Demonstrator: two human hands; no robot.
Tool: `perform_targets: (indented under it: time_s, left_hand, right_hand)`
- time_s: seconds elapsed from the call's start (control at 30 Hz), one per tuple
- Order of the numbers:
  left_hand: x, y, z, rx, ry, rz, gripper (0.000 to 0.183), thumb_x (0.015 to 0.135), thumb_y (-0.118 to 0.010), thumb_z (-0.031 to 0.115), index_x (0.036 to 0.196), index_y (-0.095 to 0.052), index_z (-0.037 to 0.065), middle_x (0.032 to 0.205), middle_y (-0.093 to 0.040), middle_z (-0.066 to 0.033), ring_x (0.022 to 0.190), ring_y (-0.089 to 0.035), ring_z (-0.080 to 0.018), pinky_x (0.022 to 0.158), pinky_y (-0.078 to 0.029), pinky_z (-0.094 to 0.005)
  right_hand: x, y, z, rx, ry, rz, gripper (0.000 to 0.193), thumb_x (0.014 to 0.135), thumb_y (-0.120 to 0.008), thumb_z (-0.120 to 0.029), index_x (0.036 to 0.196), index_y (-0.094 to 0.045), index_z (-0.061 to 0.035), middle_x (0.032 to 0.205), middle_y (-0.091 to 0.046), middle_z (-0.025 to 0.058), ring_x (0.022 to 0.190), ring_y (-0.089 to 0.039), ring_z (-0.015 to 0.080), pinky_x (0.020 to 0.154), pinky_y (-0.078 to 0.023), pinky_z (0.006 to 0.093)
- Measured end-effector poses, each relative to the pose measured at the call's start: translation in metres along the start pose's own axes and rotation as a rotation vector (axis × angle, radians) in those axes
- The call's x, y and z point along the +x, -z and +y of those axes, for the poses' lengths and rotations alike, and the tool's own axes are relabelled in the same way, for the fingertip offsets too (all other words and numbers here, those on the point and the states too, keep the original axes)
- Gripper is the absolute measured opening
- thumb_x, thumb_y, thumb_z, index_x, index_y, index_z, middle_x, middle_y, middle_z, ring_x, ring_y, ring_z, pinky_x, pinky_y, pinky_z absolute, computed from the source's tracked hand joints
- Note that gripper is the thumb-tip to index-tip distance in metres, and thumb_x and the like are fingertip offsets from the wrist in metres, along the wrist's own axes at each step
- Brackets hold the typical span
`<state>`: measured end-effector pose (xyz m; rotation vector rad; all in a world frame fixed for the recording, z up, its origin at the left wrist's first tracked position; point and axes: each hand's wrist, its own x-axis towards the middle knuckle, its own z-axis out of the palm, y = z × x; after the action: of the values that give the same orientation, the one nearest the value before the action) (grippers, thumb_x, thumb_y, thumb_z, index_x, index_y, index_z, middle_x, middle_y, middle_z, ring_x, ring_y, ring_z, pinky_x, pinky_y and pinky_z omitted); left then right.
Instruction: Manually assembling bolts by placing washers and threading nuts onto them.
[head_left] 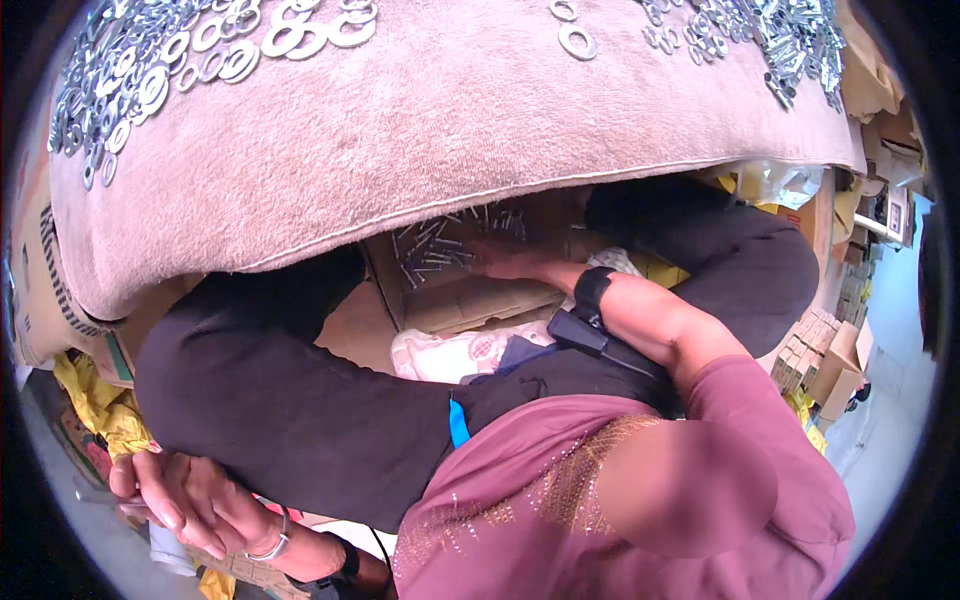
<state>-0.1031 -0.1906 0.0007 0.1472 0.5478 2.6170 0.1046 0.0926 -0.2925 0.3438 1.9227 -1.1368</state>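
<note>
Head view: we've got loose screws (432, 255) on the bottom of an open cardboard box (465, 312), between the seated person's legs and partly tucked under the cloth edge. No common heading. Several near the box's left side lie with long axes roughly left-right, others slant up to the right, a few farther right run closer to up-down in the frame. Too small for us to call which end is the head.

Right hand (508, 260) reaches into the box from the right, fingers pointing left, tips right by the screws. It's dim in there; we can't tell if the fingers are apart or closed on one.

Left hand (195, 500) is well away, lower left, outside the left knee, fingers curled and close together. We see a grey rod-like piece (95, 495) at its fingertips, long axis near left-right, outer end pointing left. Can't confirm the fingers clamp it.

Outward: patterned cloth (450, 355) just below the box, black strap (592, 292) on the right wrist, bracelet (270, 542) on the left. Above, pink cover (400, 140) with washers (240, 55) heaped left and a metal hardware pile (805, 50) far right. Yellow wrapping (105, 410) sits by the left knee.
</note>
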Motion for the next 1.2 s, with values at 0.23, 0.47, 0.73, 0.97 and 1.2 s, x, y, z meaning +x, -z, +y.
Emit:
perform_targets:
  time_s: [0.23,0.47,0.73,0.97,1.2]
  left_hand:
    - [0.001,-0.017,-0.018,-0.074,-0.069,0.063,0.022,0.099,-0.032,0.018,0.086,-0.04,0.002,0.055,-0.046,-0.0128,0.023,-0.04,-0.0105,0.022,-0.033,-0.0147]
    - [0.001,-0.017,-0.022,-0.023,-0.061,0.018,0.022,0.099,-0.031,0.017,0.091,-0.042,0.0,0.06,-0.048,-0.0129,0.025,-0.042,-0.0097,0.022,-0.032,-0.0156]
    - [0.0,-0.017,-0.019,-0.065,-0.069,0.015,0.019,0.098,-0.034,0.016,0.089,-0.042,0.001,0.057,-0.047,-0.0116,0.025,-0.043,-0.0102,0.022,-0.032,-0.0159]
    - [0.0,-0.016,-0.017,-0.041,-0.079,0.027,0.016,0.097,-0.036,0.013,0.088,-0.042,0.001,0.057,-0.048,-0.0125,0.025,-0.043,-0.0113,0.022,-0.032,-0.0162]
    - [-0.002,-0.012,-0.02,-0.128,-0.027,0.03,0.02,0.093,-0.036,0.008,0.078,-0.044,-0.002,0.052,-0.047,-0.0189,0.023,-0.038,-0.0139,0.02,-0.028,-0.0205]
  right_hand:
    - [0.0,-0.009,0.025,0.679,0.753,0.582,0.045,0.091,-0.04,-0.019,0.136,-0.039,-0.0125,0.135,-0.043,0.019,0.123,-0.041,0.0344,0.104,-0.031,0.0445]
    - [-0.008,-0.02,0.037,0.313,0.345,0.482,0.043,0.091,-0.041,-0.022,0.133,-0.041,-0.0123,0.132,-0.045,0.0181,0.121,-0.043,0.0334,0.102,-0.033,0.0441]
    - [-0.008,-0.02,0.025,0.105,0.171,0.338,0.041,0.092,-0.042,-0.025,0.131,-0.042,-0.012,0.129,-0.048,0.017,0.117,-0.046,0.0324,0.1,-0.035,0.0436]
    - [0.005,-0.02,0.009,0.009,0.093,0.242,0.04,0.092,-0.043,-0.028,0.128,-0.044,-0.0117,0.127,-0.05,0.0161,0.114,-0.048,0.0314,0.098,-0.037,0.0432]
    - [0.055,-0.03,-0.001,-0.161,0.009,0.25,0.039,0.093,-0.044,-0.032,0.126,-0.046,-0.0114,0.124,-0.052,0.0153,0.111,-0.05,0.0305,0.095,-0.038,0.0428]
